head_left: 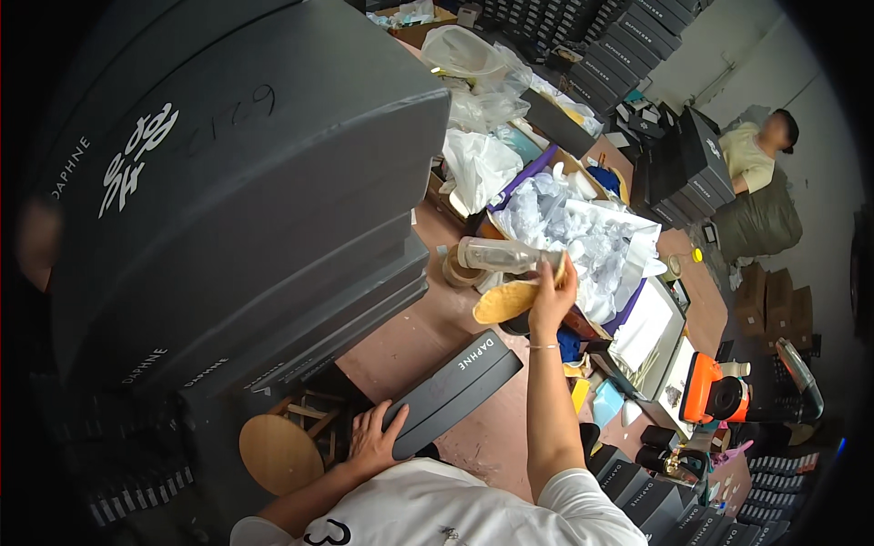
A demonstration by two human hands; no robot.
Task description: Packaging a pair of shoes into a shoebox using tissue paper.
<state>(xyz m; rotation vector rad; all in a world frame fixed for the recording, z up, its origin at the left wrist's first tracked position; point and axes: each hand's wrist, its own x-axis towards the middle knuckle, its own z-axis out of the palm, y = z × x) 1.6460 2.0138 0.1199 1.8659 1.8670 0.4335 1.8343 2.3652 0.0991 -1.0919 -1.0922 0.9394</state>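
Observation:
A dark grey shoe box (460,391) lies slantwise on the pinkish tabletop in front of me, its lid closed. My left hand (371,444) grips its near left end, with the thumb over the box and the fingers along the side. Farther forward, my right hand (553,296) is closed round a flat, rounded tan piece shaped like an insole (505,301). Just beyond that piece is a clear bottle (496,255), its narrow end against the right hand's fingers; whether the hand also holds it I cannot tell.
Stacked dark boxes (300,173) tower on the left. Ahead, a purple-edged bin (628,311) overflows with crumpled white paper. An orange tool (715,391) stands at the right. A round wooden stool (278,453) is at the lower left. Another person (751,156) is near boxes, far right.

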